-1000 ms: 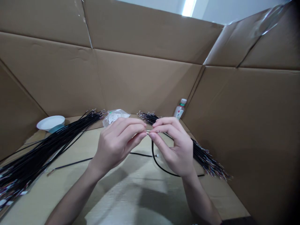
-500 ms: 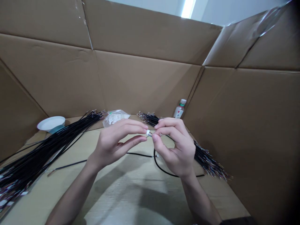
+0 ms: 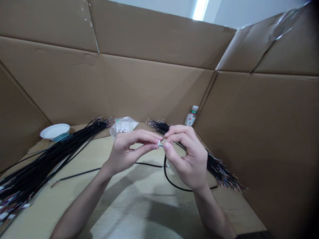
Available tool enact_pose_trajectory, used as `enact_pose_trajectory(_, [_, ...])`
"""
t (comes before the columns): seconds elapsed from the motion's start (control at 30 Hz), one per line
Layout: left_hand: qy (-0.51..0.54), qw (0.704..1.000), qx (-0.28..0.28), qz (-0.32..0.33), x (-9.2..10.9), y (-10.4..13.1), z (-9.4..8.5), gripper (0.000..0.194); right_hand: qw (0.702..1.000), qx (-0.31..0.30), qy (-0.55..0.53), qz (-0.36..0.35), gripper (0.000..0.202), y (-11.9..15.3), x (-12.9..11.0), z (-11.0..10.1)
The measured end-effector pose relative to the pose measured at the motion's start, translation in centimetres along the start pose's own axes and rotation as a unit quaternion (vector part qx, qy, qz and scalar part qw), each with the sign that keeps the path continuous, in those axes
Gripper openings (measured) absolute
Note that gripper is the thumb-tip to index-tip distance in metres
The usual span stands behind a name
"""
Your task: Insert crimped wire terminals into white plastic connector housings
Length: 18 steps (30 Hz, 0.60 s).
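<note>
My left hand pinches a small white connector between thumb and fingertips. Close beside it, my right hand is closed on the thin wires at the end of a black cable. Thin coloured wires run from the right fingertips to the connector; how far they sit inside it is too small to make out. Below the right hand the cable bends down in a loop to the table. Another black cable lies flat behind my left wrist, with a small white piece at its right end.
Bundles of black cables lie at the left and the right. At the back are a clear bag of white connectors, a white bowl and a bottle. Cardboard walls surround the table.
My left hand has moved right, and its thumb and fingers have closed on the white connector. The right hand has stayed nearly in place.
</note>
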<state>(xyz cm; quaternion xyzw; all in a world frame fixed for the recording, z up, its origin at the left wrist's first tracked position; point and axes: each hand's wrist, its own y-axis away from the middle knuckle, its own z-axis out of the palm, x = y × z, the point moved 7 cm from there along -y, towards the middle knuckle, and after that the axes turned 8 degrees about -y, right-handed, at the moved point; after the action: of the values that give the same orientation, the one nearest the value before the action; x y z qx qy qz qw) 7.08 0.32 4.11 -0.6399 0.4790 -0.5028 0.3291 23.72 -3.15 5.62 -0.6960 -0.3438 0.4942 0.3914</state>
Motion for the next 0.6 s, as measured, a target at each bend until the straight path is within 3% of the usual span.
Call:
enact_pose_trajectory(0.23, [-0.07, 0.99, 0.07, 0.102, 0.6, 1.1, 0.6, 0.032, 0.999, -0.023, 0.022, -0.01, 0.014, 0.0, -0.4, 0.0])
enact_pose_trajectory(0.4, [-0.054, 0.983, 0.127, 0.125, 0.3, 2.0, 1.2, 0.036, 0.999, -0.034, 0.025, -0.001, 0.015, 0.0, -0.7, -0.1])
enact_pose_trajectory(0.6, [-0.024, 0.982, 0.134, 0.132, 0.2, 2.3, 1.5, 0.04, 0.999, -0.034, 0.037, -0.009, 0.015, 0.1, -1.4, -0.2])
